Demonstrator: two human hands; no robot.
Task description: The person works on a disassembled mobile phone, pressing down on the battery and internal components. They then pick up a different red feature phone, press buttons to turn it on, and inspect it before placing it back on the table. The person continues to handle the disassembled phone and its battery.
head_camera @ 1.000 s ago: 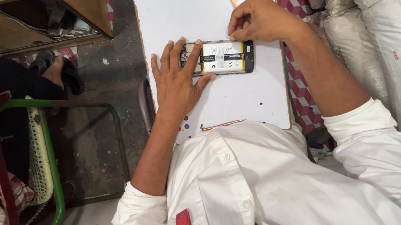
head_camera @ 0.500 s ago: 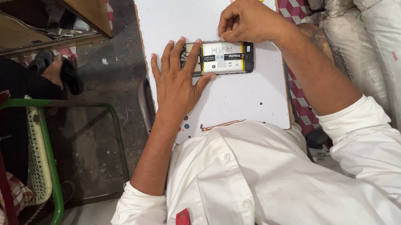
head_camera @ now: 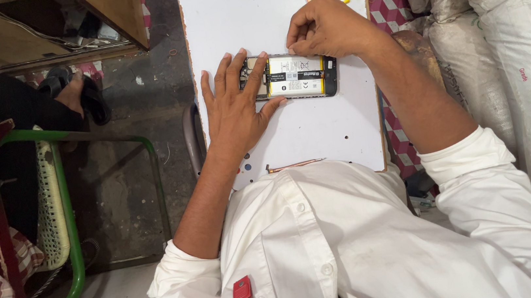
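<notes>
Right hand [head_camera: 331, 27] shifted left along phone [head_camera: 291, 76] top edge (fingertips pinched) | left hand [head_camera: 235, 109] flat, grip open, pinning phone

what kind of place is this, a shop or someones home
Probably a small phone repair bench in a shop or storeroom: an opened phone with its battery exposed lies on a white worktable, and stacked white sacks line one side.

- opened phone [head_camera: 294, 75] flat on white table [head_camera: 316, 130]
- left hand [head_camera: 233, 106] flat on phone's left end
- right hand [head_camera: 325, 28] pinching at phone's top edge
</notes>
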